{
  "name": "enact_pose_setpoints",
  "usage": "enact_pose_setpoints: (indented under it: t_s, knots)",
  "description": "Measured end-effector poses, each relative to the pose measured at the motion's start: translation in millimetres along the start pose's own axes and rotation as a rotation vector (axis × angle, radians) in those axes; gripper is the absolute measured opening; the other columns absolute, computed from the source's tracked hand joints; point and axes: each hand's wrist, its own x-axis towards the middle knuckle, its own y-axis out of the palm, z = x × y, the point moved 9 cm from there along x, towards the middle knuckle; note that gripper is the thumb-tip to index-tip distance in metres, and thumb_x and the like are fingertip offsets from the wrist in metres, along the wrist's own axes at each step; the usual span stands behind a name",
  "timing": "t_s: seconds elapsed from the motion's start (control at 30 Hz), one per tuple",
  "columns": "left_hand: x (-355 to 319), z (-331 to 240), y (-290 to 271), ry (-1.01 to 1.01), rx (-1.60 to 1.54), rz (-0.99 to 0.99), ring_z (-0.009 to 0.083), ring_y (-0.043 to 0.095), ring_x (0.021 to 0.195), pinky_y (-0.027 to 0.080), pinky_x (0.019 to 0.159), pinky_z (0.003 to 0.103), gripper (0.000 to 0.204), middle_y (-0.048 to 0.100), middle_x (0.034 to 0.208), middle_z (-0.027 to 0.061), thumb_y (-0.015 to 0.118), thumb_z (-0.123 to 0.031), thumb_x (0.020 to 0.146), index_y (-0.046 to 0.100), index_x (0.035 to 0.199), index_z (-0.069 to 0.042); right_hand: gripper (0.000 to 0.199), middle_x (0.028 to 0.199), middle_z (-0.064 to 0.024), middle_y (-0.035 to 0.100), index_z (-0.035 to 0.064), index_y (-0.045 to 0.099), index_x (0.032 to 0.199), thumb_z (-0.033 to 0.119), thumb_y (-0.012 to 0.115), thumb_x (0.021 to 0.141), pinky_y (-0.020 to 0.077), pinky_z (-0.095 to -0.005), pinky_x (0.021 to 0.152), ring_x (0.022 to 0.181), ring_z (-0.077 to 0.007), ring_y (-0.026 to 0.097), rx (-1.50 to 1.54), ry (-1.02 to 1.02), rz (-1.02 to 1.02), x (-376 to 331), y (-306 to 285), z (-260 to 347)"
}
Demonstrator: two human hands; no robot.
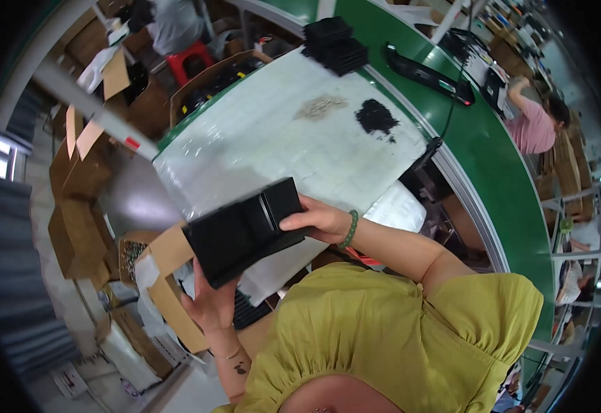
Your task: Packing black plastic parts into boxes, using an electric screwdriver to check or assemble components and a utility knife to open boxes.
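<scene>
In front of my chest, above the near edge of the table, is a glossy black box-shaped piece (235,234) with a light line across it near its right end. My right hand (319,220) is closed on that right end, thumb on top, other fingers hidden behind. My left hand (211,299) holds the lower left end from below; its upper fingers are partly hidden by the piece. On the white-covered table (245,162) lie a heap of small black parts (376,117), a heap of small beige parts (321,107) and a stack of black pieces (335,45).
An open cardboard box (169,258) stands below my left hand, with dark pieces (249,313) beside it. Right of the table runs a green conveyor belt (500,186) carrying a long black part (428,74). A person in pink (534,127) sits beyond it.
</scene>
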Motion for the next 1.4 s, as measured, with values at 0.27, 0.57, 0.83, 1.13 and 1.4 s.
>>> enact_pose_setpoints:
  t_s: [0.27, 0.57, 0.83, 1.13, 1.4]
  knots:
    - [64, 144, 21, -0.622, 0.139, -0.120, 0.0340, 0.034, 0.125, 0.027, 0.099, 0.058, 0.076, 0.035, 0.137, 0.0137, 0.055, -0.053, 0.079, 0.029, 0.136, -0.009, 0.083, 0.122, -0.0034, 0.046, 0.0083, 0.024, 0.136, 0.002, 0.071, 0.068, 0.0308, -0.0293, 0.099, 0.115, -0.0147, 0.042, -0.198, -0.029, -0.105, -59, -130, 50]
    - [112, 221, 43, -0.740, 0.136, -0.356, 0.0289, 0.049, 0.110, 0.038, 0.097, 0.044, 0.048, 0.051, 0.119, 0.0128, 0.060, -0.014, 0.078, 0.045, 0.122, -0.004, 0.096, 0.123, -0.0060, 0.042, 0.0101, 0.002, 0.142, 0.011, 0.068, 0.072, 0.0251, -0.0300, 0.101, 0.116, -0.0169, 0.039, -0.234, 0.004, -0.259, -68, -189, 97]
    - [297, 281, 95, -0.793, 0.202, -0.232, 0.0256, 0.053, 0.105, 0.046, 0.087, 0.043, 0.039, 0.054, 0.115, 0.0098, 0.064, -0.018, 0.080, 0.050, 0.114, -0.006, 0.078, 0.114, -0.0076, 0.049, 0.0073, 0.022, 0.135, 0.011, 0.066, 0.071, 0.0393, -0.0294, 0.090, 0.106, -0.0163, 0.049, -0.227, -0.197, -0.411, -12, -299, 254]
    - [488, 339, 152, -0.799, 0.294, -0.101, 0.0331, 0.050, 0.105, 0.040, 0.089, 0.055, 0.043, 0.051, 0.115, 0.0137, 0.065, -0.025, 0.079, 0.049, 0.114, -0.008, 0.033, 0.089, -0.0069, 0.065, 0.0050, 0.063, 0.093, 0.025, 0.071, 0.068, 0.0513, -0.0286, 0.069, 0.072, -0.0164, 0.063, -0.391, -0.138, -0.567, 69, -422, 420]
    - [523, 356, 148, -0.897, 0.401, -0.133, 0.0399, 0.048, 0.099, 0.046, 0.081, 0.054, 0.042, 0.046, 0.116, 0.0178, 0.061, -0.028, 0.081, 0.049, 0.112, -0.003, 0.034, 0.091, -0.0099, 0.065, 0.0049, 0.065, 0.093, 0.023, 0.072, 0.065, 0.0518, -0.0281, 0.069, 0.076, -0.0178, 0.063, -0.395, -0.255, -0.652, 94, -467, 439]
